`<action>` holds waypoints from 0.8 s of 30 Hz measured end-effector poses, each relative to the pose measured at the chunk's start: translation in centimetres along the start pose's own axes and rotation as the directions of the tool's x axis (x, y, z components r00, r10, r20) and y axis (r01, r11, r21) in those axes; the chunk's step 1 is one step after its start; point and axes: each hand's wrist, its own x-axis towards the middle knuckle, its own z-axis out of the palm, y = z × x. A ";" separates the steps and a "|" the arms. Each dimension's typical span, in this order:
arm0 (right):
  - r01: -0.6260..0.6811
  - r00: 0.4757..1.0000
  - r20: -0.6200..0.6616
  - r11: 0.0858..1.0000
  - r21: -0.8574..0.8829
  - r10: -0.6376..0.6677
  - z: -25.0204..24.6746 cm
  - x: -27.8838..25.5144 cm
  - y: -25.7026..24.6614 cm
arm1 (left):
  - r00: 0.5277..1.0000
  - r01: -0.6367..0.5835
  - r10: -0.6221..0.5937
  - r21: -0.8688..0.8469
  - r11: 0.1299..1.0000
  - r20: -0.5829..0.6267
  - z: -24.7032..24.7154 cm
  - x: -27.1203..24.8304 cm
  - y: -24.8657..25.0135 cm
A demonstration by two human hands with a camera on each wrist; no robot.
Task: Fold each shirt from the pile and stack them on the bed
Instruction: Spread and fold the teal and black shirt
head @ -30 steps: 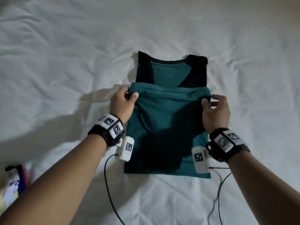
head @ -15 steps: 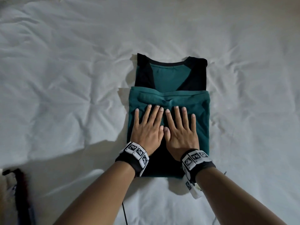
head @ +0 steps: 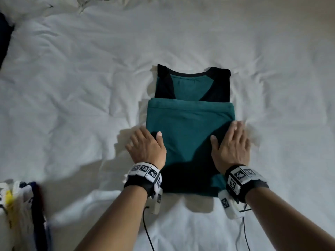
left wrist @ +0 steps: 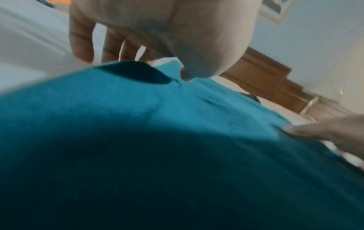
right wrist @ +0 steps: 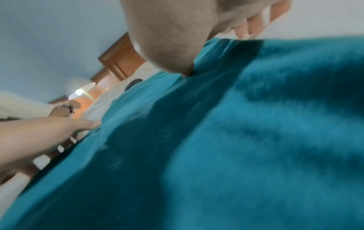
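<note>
While flat on the bed (head: 76, 91) | shirt (head: 190, 134) between both hands | left hand (head: 146, 147), right hand (head: 231, 145) slid out from centre to side edges, fingers relaxed, gripping nothing | smoothing finished; probably final fold next | pile (head: 20, 211) beyond left wrist.

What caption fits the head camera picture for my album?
Two hands, left and right, rest at the sides of a folded teal shirt on a white bed.

No readable words or numbers appear; only black-and-white square code markers show on the wristbands (head: 145, 172) beside the teal shirt (head: 188, 134).
</note>
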 end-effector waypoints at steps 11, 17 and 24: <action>-0.265 0.964 0.070 0.933 0.244 0.255 -0.3 -3.3 -0.2 | 0.998 -0.054 0.047 -0.167 0.984 -0.041 1.3 -1.9 -1.7; -0.198 0.980 0.048 0.963 0.183 0.192 0.0 -3.2 0.7 | 0.995 -0.098 0.096 -0.056 0.994 -0.040 1.0 -1.7 -2.4; 0.167 0.965 -0.213 0.985 0.035 -0.156 1.0 -5.3 -3.4 | 0.905 -0.396 0.407 0.105 0.912 -0.122 0.8 -4.8 1.1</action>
